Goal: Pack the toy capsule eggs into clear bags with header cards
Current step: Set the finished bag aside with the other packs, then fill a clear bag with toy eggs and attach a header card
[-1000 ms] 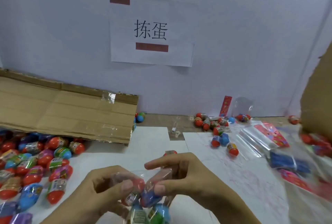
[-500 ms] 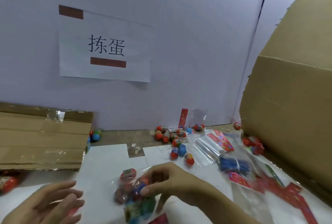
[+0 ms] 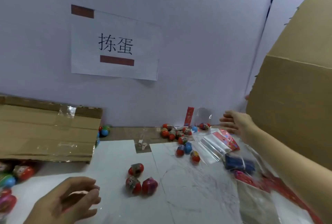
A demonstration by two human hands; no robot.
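- The right hand (image 3: 235, 124) stretches out toward the far right of the table (image 3: 116, 155), fingers straight and spread, nothing in it; it hovers above the stack of clear bags with red header cards (image 3: 215, 142) and next to the big cardboard box (image 3: 296, 97).
- The left hand (image 3: 71, 200) hangs low over the near edge, fingers loosely curled, and I see nothing held in it.
- Three capsule eggs (image 3: 139, 178) lie loose in the middle of the table, bunched close together; more sit in a cluster at the back wall (image 3: 177, 134), and a pile (image 3: 14, 175) spills from under the flattened cardboard (image 3: 46, 133) at left.
- Risk, as I judge it: the eggs are round and free to roll, so a sweep of the left hand or a tug on the slippery bags could send them toward the edge. The right forearm also passes over the bag stack and could drag the top bags off.
- The upper of the three middle eggs lies on its side, long axis running roughly left to right; the lower two lean at angles, and the blur stops me telling which end points where.
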